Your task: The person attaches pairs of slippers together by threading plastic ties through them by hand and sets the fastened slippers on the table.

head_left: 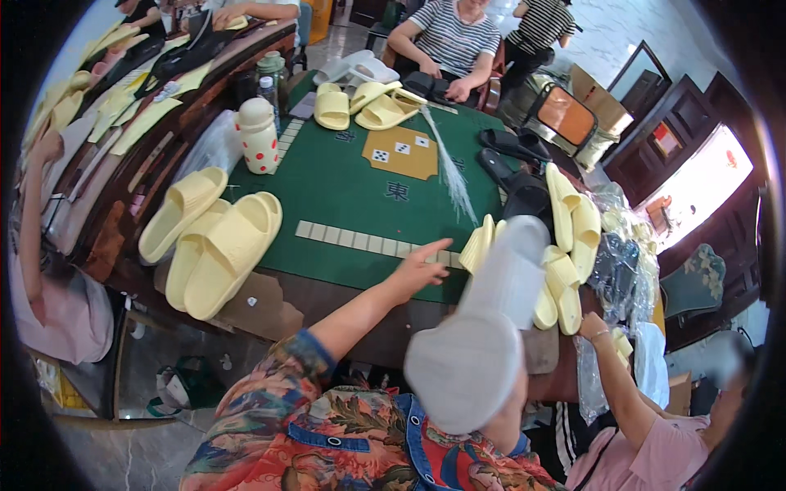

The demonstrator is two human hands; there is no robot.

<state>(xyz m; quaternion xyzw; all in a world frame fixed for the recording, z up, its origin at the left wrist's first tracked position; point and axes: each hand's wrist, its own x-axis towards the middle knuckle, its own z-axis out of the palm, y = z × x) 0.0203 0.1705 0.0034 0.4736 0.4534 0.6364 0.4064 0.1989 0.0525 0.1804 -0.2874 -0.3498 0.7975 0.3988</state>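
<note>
At the table's near edge: the left hand (419,267) stretched flat, fingers open, over the tile row (360,240).
Right hand: hidden; grip unclear.
White slipper (483,344): raised, blurred.
Risk: swinging, it could topple the yellow stack (565,262).

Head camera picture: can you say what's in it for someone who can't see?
The right hand lifts a pale grey slipper while the left hand reaches over the green table, toward a row of tiles. Yellow slippers lie around it.
</note>
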